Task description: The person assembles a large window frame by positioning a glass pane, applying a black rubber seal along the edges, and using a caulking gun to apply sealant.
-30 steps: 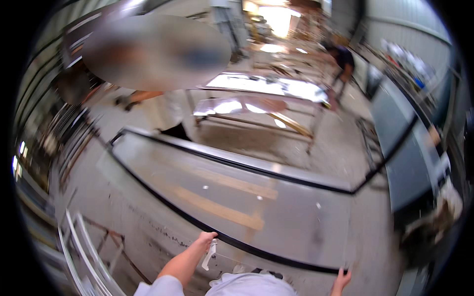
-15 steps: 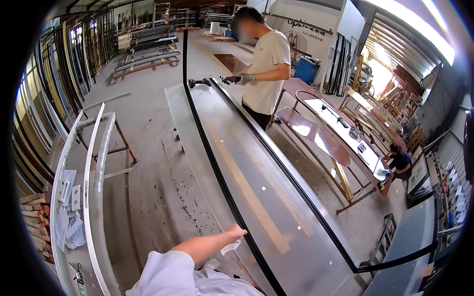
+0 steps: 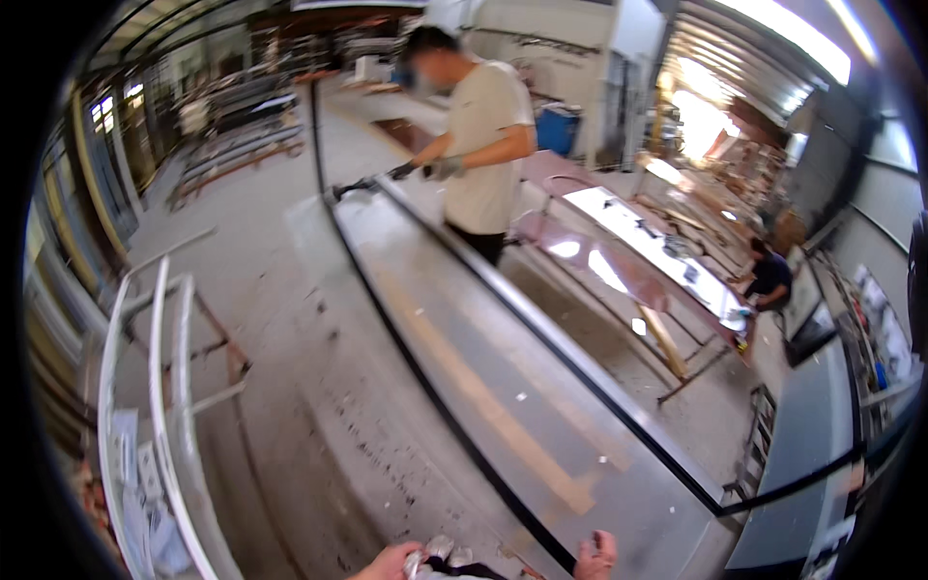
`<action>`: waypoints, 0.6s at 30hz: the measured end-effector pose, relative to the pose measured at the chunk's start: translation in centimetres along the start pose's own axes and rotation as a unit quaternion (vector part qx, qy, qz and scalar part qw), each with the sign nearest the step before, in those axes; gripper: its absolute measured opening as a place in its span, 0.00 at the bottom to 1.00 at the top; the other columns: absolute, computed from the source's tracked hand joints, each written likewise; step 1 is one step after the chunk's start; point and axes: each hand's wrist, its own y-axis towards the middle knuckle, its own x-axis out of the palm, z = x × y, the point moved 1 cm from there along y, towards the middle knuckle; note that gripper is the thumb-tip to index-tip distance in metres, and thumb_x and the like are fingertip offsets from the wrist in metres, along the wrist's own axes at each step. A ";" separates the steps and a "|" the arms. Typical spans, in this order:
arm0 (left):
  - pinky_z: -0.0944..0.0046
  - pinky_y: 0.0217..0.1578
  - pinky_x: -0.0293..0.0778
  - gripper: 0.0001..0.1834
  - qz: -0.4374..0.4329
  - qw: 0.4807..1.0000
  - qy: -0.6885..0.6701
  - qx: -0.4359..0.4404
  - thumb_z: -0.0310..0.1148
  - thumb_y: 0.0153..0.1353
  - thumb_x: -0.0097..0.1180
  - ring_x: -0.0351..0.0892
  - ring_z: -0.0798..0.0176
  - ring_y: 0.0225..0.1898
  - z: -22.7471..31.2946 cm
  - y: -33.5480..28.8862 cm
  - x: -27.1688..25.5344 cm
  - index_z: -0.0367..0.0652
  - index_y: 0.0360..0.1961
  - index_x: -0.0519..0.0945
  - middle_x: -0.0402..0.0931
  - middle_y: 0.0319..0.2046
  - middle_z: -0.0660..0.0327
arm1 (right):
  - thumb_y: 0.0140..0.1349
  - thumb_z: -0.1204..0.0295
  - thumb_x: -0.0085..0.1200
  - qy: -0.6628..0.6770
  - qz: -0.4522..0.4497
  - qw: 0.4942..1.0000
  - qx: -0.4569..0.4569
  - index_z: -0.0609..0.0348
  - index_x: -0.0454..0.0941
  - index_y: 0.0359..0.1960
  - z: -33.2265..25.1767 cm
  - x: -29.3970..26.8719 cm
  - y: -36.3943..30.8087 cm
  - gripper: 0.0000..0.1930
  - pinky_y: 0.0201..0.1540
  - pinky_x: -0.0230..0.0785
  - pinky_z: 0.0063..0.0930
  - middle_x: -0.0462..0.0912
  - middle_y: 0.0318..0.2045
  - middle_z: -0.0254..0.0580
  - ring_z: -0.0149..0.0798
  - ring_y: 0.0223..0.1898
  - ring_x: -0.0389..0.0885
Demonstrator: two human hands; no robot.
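A long black frame (image 3: 425,396) lies on a large translucent panel (image 3: 638,517), its two long bars running away from me. My left hand (image 3: 390,562), low in the view and left of the near bar, is closed on a small white scrap (image 3: 414,562), blurred. Just right of that bar my right hand (image 3: 595,556) is raised, thumb and fingers apart, with nothing seen in it. Whether it touches the bar I cannot tell. At the far end a co-worker's gloved hand (image 3: 401,171) reaches to a dark power tool (image 3: 353,188).
The co-worker (image 3: 488,126) stands beyond the panel's right side. A white-railed rack (image 3: 159,387) with papers stands at left. On the right are a reddish-brown table (image 3: 546,169) and a crouching person (image 3: 768,275). A dark stepped stand (image 3: 754,445) is near the frame's corner.
My left hand has left the black bar and moved down and left. My right hand has come into view. The co-worker's hand has reached down to the tool. The view has shifted.
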 end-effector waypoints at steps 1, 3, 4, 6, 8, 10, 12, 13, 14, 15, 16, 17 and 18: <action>0.65 0.29 0.73 0.11 0.061 0.994 0.023 0.084 0.34 0.59 0.52 0.75 0.65 0.26 0.8 -6.7 4.1 0.38 0.34 0.81 0.76 0.24 0.62 | 0.60 0.72 0.57 0.040 0.026 0.998 -0.050 0.62 0.76 0.49 -1.1 1.3 0.3 0.16 0.51 0.70 0.40 0.79 0.44 0.54 0.54 0.47 0.77; 0.62 0.29 0.72 0.11 0.085 0.983 0.097 0.134 0.35 0.60 0.50 0.74 0.63 0.27 1.8 -12.4 6.8 0.40 0.31 0.80 0.76 0.26 0.61 | 0.57 0.73 0.57 0.096 -0.043 0.991 -0.079 0.62 0.77 0.46 -4.7 3.4 1.6 0.15 0.54 0.67 0.40 0.78 0.46 0.52 0.55 0.50 0.75; 0.62 0.31 0.72 0.11 0.080 0.983 0.067 0.150 0.33 0.61 0.49 0.74 0.65 0.29 0.3 -12.1 3.6 0.38 0.32 0.81 0.77 0.29 0.59 | 0.57 0.73 0.58 0.129 -0.043 0.981 -0.141 0.62 0.77 0.45 -7.1 5.8 1.8 0.14 0.56 0.66 0.42 0.78 0.46 0.52 0.53 0.52 0.73; 0.65 0.33 0.73 0.10 0.101 0.906 0.282 0.300 0.27 0.60 0.48 0.76 0.66 0.31 0.5 -13.6 1.0 0.36 0.34 0.81 0.78 0.30 0.59 | 0.59 0.70 0.57 0.139 -0.107 0.970 -0.168 0.61 0.76 0.47 -8.9 9.8 3.1 0.15 0.57 0.66 0.40 0.77 0.47 0.50 0.51 0.53 0.73; 0.62 0.45 0.70 0.18 0.133 0.857 0.430 0.250 0.38 0.63 0.50 0.76 0.59 0.43 -0.6 -10.2 -7.5 0.34 0.46 0.78 0.79 0.41 0.53 | 0.60 0.71 0.56 0.175 -0.146 0.945 -0.234 0.62 0.75 0.48 -10.4 13.0 4.1 0.15 0.56 0.68 0.37 0.77 0.47 0.50 0.49 0.53 0.74; 0.62 0.51 0.69 0.21 0.144 0.814 0.509 0.239 0.40 0.64 0.52 0.75 0.58 0.50 0.4 -9.6 -10.2 0.34 0.51 0.77 0.79 0.47 0.52 | 0.61 0.68 0.55 0.211 -0.163 0.930 -0.254 0.60 0.74 0.48 -13.7 14.9 4.9 0.15 0.56 0.68 0.37 0.77 0.47 0.49 0.49 0.53 0.74; 0.65 0.53 0.68 0.17 0.127 0.794 0.532 0.265 0.34 0.64 0.53 0.73 0.63 0.50 2.9 -12.8 -4.8 0.36 0.50 0.78 0.79 0.47 0.57 | 0.64 0.64 0.53 0.227 -0.184 0.921 -0.258 0.58 0.75 0.49 -16.6 16.0 4.7 0.16 0.57 0.67 0.35 0.77 0.50 0.46 0.46 0.54 0.74; 0.65 0.50 0.69 0.15 0.120 0.808 0.509 0.274 0.32 0.63 0.52 0.74 0.63 0.47 4.5 -13.2 -3.6 0.36 0.48 0.79 0.79 0.45 0.57 | 0.63 0.65 0.54 0.227 -0.183 0.918 -0.268 0.59 0.76 0.48 -17.8 16.8 4.2 0.15 0.56 0.67 0.38 0.78 0.47 0.48 0.49 0.52 0.74; 0.65 0.47 0.70 0.13 0.110 0.820 0.486 0.282 0.30 0.62 0.51 0.75 0.64 0.45 6.2 -13.2 -2.7 0.35 0.46 0.79 0.79 0.42 0.57 | 0.61 0.65 0.55 0.226 -0.179 0.916 -0.279 0.60 0.77 0.46 -18.9 17.7 3.5 0.15 0.55 0.67 0.41 0.78 0.45 0.50 0.52 0.50 0.74; 0.66 0.44 0.71 0.12 0.100 0.831 0.464 0.290 0.28 0.61 0.50 0.75 0.64 0.42 8.0 -13.1 -1.9 0.35 0.43 0.80 0.79 0.39 0.57 | 0.59 0.66 0.56 0.225 -0.175 0.914 -0.288 0.60 0.78 0.45 -19.9 18.4 2.8 0.15 0.54 0.67 0.44 0.78 0.43 0.52 0.55 0.48 0.74; 0.66 0.41 0.72 0.11 0.095 0.842 0.438 0.300 0.26 0.60 0.49 0.76 0.65 0.39 9.8 -13.2 -1.4 0.35 0.41 0.80 0.79 0.37 0.58 | 0.59 0.66 0.56 0.240 -0.213 0.914 -0.247 0.61 0.78 0.44 -22.2 18.0 2.4 0.15 0.52 0.68 0.44 0.79 0.41 0.53 0.56 0.46 0.75; 0.66 0.38 0.73 0.11 0.089 0.853 0.411 0.309 0.24 0.59 0.48 0.76 0.65 0.36 11.9 -13.4 -0.9 0.34 0.39 0.81 0.79 0.34 0.58 | 0.60 0.65 0.55 0.253 -0.251 0.912 -0.205 0.62 0.78 0.44 -24.5 17.5 1.8 0.15 0.50 0.70 0.44 0.79 0.40 0.53 0.56 0.44 0.76; 0.66 0.35 0.74 0.10 0.073 0.865 0.389 0.310 0.22 0.58 0.47 0.77 0.65 0.33 14.1 -13.4 0.2 0.34 0.36 0.81 0.79 0.31 0.58 | 0.60 0.65 0.55 0.260 -0.282 0.911 -0.151 0.62 0.78 0.44 -25.9 17.2 1.5 0.15 0.48 0.71 0.44 0.79 0.38 0.53 0.56 0.42 0.76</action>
